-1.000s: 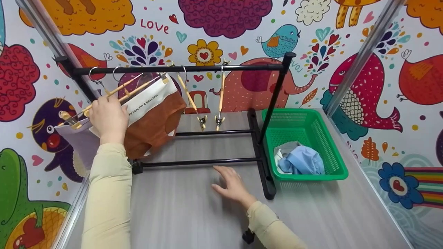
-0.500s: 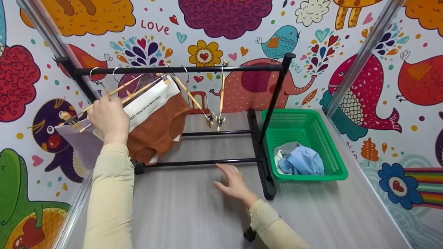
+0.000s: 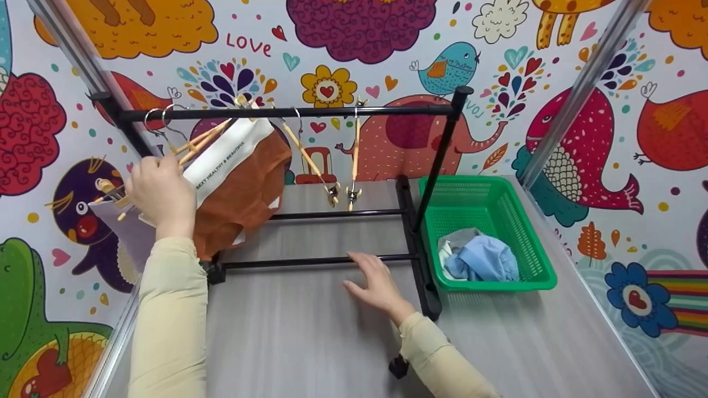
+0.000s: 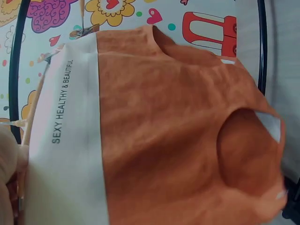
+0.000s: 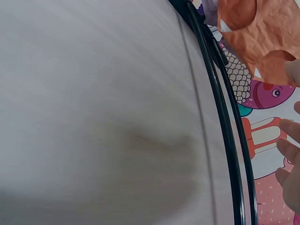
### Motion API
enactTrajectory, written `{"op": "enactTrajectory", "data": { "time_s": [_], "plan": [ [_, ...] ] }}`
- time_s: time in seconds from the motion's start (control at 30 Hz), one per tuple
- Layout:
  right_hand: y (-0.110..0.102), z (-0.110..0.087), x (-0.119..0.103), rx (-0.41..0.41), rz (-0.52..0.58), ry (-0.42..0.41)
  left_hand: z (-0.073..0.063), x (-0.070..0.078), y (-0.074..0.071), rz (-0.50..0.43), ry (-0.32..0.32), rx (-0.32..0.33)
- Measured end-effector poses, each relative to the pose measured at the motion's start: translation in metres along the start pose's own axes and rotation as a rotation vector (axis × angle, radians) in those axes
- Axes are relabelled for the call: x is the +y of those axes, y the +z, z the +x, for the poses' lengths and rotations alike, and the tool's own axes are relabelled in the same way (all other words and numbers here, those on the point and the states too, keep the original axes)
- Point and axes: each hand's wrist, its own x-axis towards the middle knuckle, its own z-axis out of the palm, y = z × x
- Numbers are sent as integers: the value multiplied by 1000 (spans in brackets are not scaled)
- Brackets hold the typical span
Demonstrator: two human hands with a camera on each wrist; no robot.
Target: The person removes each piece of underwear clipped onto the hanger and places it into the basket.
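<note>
My left hand (image 3: 162,193) grips a wooden clip hanger (image 4: 33,112) near its left end. From the hanger's clips hang rust-brown underpants (image 3: 246,182) with a white waistband, tilted so the far end sits higher. Printed on the band in the left wrist view is "SEXY HEALTHY & BEAUTIFUL". The hanger's metal hook is up at the black rail (image 3: 398,111). Behind it, a pale purple garment (image 3: 119,226) hangs from another clip hanger, partly hidden by the left hand. My right hand (image 3: 377,284) holds nothing, its fingers spread loosely by the rack's front lower bar (image 3: 310,262).
Two bare clip hangers (image 3: 305,150) dangle further right on the rail. To the right of the rack's foot (image 3: 425,276) stands a green basket (image 3: 539,249) with a light blue cloth (image 3: 485,260) and other cloths inside. A patterned wall closes off the back.
My left hand first moved slightly right, then back left; the hanger's hook slid left along the rail and the underpants swung with it. My right hand rose slightly.
</note>
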Motion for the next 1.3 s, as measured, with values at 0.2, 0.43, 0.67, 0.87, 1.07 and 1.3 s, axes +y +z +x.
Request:
{"op": "enactTrajectory", "data": {
  "time_s": [0.2, 0.43, 0.67, 0.87, 1.07, 1.3],
  "plan": [
    [-2, 2, 3, 36, 16, -6, -18, -14, 6, -59, 63, 74],
    [-8, 6, 5, 57, 29, 9, -48, -29, 20, -105, 119, 102],
    [-22, 18, 8, 100, 31, 40, -89, -33, 41, -146, 203, 61],
    [-29, 21, 11, 112, 38, 61, -113, -29, 56, -182, 252, 49],
    [-32, 21, 13, 106, 63, 80, -134, -19, 70, -196, 327, 25],
    [-38, 20, 16, 91, 77, 140, -159, -7, 86, -232, 419, 8]
  ]
}}
